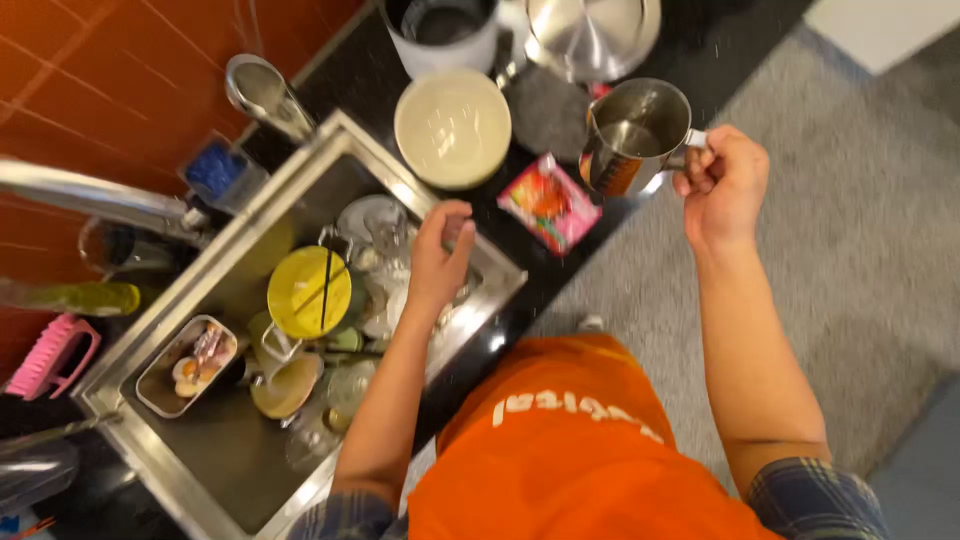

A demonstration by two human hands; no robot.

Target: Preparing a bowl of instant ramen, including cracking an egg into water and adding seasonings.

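My right hand (722,183) grips the handle of a steel pitcher (632,135) held just above the black counter's edge. My left hand (440,255) hovers over the steel sink (190,300), fingers curled together; whether it holds something small I cannot tell. Below it the sink holds a yellow lidded pot (305,290) with black chopsticks across it, clear glassware and plates.
A cream bowl (452,127) and a pink snack packet (549,203) lie on the black counter. A white cooker pot (440,30) and steel lid (590,35) stand behind. A faucet (90,195), blue sponge (215,170), pink brush (50,355) and metal tray (185,365) flank the sink.
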